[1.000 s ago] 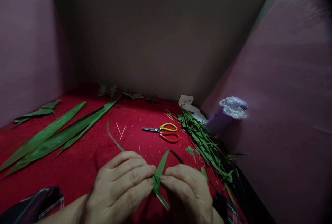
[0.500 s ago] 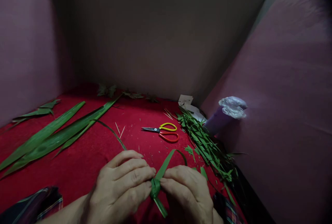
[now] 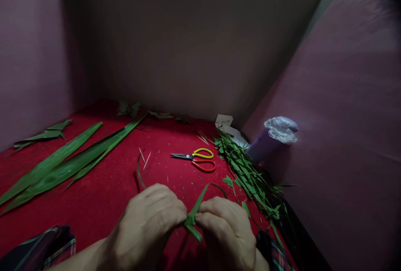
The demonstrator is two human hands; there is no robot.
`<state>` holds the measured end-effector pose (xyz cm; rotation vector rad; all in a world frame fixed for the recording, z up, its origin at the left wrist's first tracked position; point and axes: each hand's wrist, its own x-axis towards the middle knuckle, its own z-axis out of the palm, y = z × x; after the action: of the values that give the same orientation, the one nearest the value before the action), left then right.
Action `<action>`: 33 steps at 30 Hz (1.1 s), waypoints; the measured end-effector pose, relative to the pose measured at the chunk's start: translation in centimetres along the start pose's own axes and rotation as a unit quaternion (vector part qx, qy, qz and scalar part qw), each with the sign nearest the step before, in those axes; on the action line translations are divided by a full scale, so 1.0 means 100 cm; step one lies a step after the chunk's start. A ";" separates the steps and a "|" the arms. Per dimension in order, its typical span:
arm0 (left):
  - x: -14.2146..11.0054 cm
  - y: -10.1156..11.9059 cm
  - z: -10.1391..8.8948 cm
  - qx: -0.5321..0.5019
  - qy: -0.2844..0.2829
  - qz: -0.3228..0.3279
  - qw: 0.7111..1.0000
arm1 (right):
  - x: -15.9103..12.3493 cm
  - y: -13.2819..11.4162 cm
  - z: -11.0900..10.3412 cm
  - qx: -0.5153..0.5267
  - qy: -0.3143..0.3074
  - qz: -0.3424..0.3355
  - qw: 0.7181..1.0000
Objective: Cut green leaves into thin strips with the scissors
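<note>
Between my hands is a knotted green leaf strip (image 3: 191, 219), its short folded end pointing down toward me. One tail of it loops up and over behind my right hand; a thin dark strand curls up beyond my left hand. My left hand (image 3: 150, 221) is closed, pinching the knot from the left. From the other side, my right hand (image 3: 227, 227) is closed on it too, thumb and forefinger at the knot. The fingertips hide part of the strip. Past the hands lie scissors (image 3: 192, 158) with one yellow and one red handle, blades pointing left.
Long green leaves (image 3: 72, 158) lie on the red cloth (image 3: 103, 208) at left. A heap of cut leaf strips (image 3: 247, 175) is at right, beside a purple roll in clear plastic (image 3: 275, 135). Thin sticks (image 3: 146, 160) and white paper (image 3: 224, 121) lie farther back. Walls enclose three sides.
My left fingers have curled in tighter and the left hand has rolled over. The knot has tilted, its short end now higher, and the thin strand has swung more upright.
</note>
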<state>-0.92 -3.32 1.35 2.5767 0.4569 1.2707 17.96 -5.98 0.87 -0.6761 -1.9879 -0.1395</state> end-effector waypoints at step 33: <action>0.017 0.010 0.008 -0.513 0.021 -0.549 0.660 | 0.019 0.006 -0.003 0.420 -0.104 0.535 0.726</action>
<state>0.88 -3.69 2.43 0.9265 0.7949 0.6992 17.85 -4.89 2.50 -1.1008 -1.3061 1.4940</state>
